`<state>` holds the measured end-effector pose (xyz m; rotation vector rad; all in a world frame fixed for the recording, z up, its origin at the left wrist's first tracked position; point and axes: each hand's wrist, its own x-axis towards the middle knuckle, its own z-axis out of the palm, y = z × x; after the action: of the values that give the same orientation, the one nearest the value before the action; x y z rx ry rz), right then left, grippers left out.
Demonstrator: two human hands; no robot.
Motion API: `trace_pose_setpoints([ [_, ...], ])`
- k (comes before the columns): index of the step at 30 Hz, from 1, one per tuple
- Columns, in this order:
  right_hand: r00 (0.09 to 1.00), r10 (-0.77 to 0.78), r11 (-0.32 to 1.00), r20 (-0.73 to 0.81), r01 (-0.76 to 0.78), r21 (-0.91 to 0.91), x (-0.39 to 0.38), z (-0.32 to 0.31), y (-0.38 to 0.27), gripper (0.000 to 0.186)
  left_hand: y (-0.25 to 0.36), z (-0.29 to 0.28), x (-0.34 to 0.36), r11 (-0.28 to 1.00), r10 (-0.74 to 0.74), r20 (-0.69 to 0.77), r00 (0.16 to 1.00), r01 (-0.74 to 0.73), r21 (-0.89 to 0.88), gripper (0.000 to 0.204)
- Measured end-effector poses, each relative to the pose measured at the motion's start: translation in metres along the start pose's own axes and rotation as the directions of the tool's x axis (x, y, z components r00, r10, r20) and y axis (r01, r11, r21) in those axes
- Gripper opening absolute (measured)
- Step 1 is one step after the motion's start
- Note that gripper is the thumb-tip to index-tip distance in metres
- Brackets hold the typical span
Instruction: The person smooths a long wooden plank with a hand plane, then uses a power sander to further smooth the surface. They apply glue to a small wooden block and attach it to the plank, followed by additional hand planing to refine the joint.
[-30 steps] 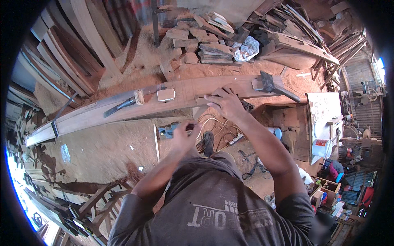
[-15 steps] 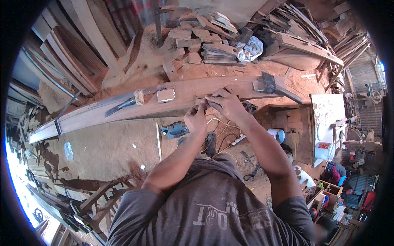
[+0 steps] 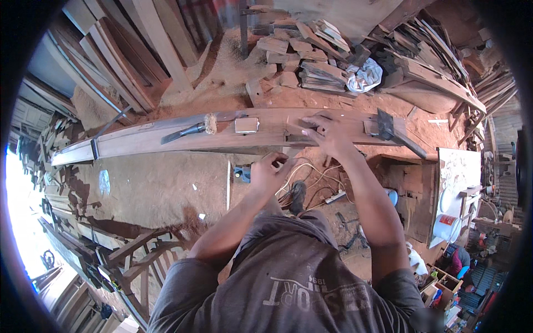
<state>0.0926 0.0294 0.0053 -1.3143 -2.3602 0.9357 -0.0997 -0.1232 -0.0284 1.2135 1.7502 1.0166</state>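
Observation:
A long wooden beam (image 3: 272,125) lies across in front of me, with a dark slot cut near its middle. My right hand (image 3: 328,135) is over the beam beside this slot, fingers apart and nothing seen in them. My left hand (image 3: 270,173) is on the near side, off the beam, its fingers curled toward the thumb; whatever they hold, if anything, is hidden. On the beam left of the slot are a small wooden block (image 3: 246,125) with a pale edge and a chisel (image 3: 187,132) with a frayed handle end. A hammer (image 3: 386,125) rests toward the right.
A blue power tool (image 3: 242,174) sits on the ground by my left hand, near loose cables (image 3: 311,175). Stacked offcuts (image 3: 322,75) lie beyond the beam. A board-sided box (image 3: 416,194) and a white bucket (image 3: 446,227) stand at the right.
My hands were together at the beam's slot; now they are apart. The left has drawn back toward me, off the beam, and the right has opened its fingers. The view has shifted left.

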Motion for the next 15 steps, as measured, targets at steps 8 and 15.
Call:
trace_pose_setpoints([
  [8,0.993,-0.048,0.995,0.112,0.057,-0.085,0.026,0.016,-0.010,0.048,-0.062,-0.059,-0.006,0.872,0.439,-0.287,0.852,-0.326,0.366,0.011],
  [15,0.991,0.035,0.999,0.126,-0.030,-0.041,0.041,0.022,-0.012,0.049,-0.085,-0.068,-0.009,0.879,0.405,-0.328,0.853,-0.264,0.397,0.014],
])
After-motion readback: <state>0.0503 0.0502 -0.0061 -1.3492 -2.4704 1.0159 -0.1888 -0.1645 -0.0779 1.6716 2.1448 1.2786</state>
